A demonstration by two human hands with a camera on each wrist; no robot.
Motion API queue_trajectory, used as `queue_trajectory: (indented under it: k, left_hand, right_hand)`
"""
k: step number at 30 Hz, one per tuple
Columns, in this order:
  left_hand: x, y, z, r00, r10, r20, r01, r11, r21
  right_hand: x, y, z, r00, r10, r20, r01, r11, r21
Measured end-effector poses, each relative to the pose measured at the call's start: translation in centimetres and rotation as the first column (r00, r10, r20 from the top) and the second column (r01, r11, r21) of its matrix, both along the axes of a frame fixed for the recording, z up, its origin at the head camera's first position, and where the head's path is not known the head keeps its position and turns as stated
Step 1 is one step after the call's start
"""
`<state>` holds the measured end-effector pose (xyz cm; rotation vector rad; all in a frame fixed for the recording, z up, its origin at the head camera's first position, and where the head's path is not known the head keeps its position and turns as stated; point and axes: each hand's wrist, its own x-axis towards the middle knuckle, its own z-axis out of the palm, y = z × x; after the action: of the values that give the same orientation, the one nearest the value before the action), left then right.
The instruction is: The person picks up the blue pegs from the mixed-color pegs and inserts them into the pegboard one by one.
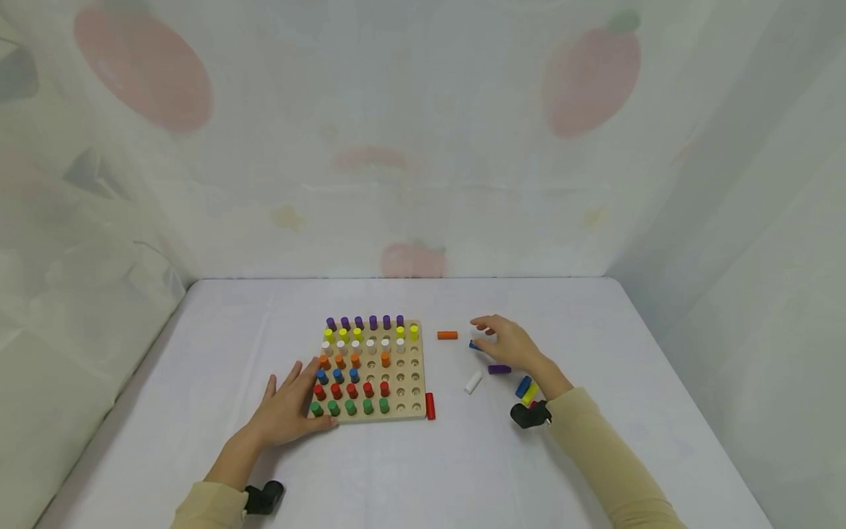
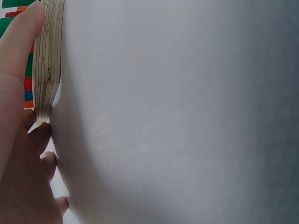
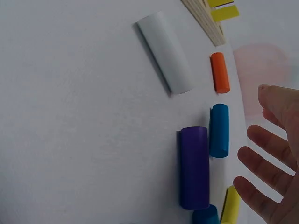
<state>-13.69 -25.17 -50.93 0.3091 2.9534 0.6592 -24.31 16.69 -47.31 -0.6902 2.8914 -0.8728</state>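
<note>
A wooden peg board (image 1: 407, 413) lies on the table, with rows of coloured pegs standing in it and bare holes toward its right side. My left hand (image 1: 286, 405) rests at its near left corner, thumb (image 2: 35, 18) on the front edge and the other fingers spread along the left side. To the right of the board, my right hand (image 1: 512, 343) hovers with loosely bent, parted fingers over a loose blue peg (image 1: 474, 344). Nothing is between those fingers; the right wrist view shows the blue peg (image 3: 219, 130) lying apart from them.
Loose pegs lie around the right hand: orange (image 1: 447, 335), purple (image 1: 499, 369), white (image 1: 473, 382), and a blue (image 1: 523, 386) and a yellow one (image 1: 530, 394) under the wrist. A red peg (image 1: 430, 406) lies against the board's right edge. White fabric (image 1: 423, 184) hangs behind the table.
</note>
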Motion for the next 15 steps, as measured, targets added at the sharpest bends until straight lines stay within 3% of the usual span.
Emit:
queue_trajectory:
  k: [8,15]
  left_hand:
    - [0.0,-0.1,0.0,1.000,-0.001,0.001,0.001,1.000,0.001]
    - [0.1,0.0,0.2,1.000,-0.001,0.000,0.001,1.000,0.004]
  right_hand:
    - [-0.1,-0.2,-1.0,1.000,-0.010,0.017,0.011,1.000,-0.017]
    - [-0.4,-0.4,-1.9,0.999,-0.034,0.023,0.034,0.999,0.026]
